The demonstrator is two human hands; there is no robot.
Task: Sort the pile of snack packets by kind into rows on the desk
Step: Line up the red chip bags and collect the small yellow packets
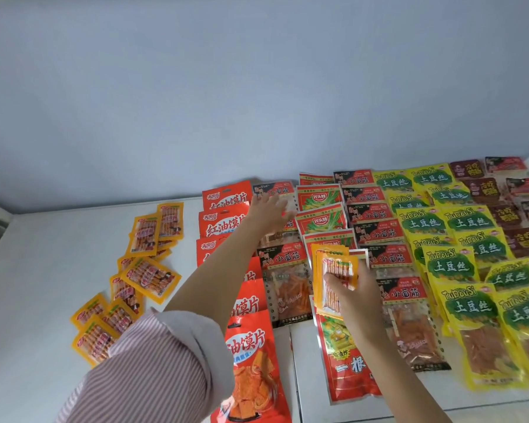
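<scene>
Glossy, flat rectangular packets lie in rows on the smooth white desk (43, 270). The right hand (353, 288) pinches a small stack of orange packets (333, 276) between thumb and fingers; the left hand (269, 212), fingers spread, hovers over red-and-black packets (283, 257)

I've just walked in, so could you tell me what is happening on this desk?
A person is sorting snack packets into rows by kind. The right hand holds a small stack of orange packets above the rows, while the open left hand reaches over the far red packets. More orange packets lie loosely on the desk at left.
</scene>
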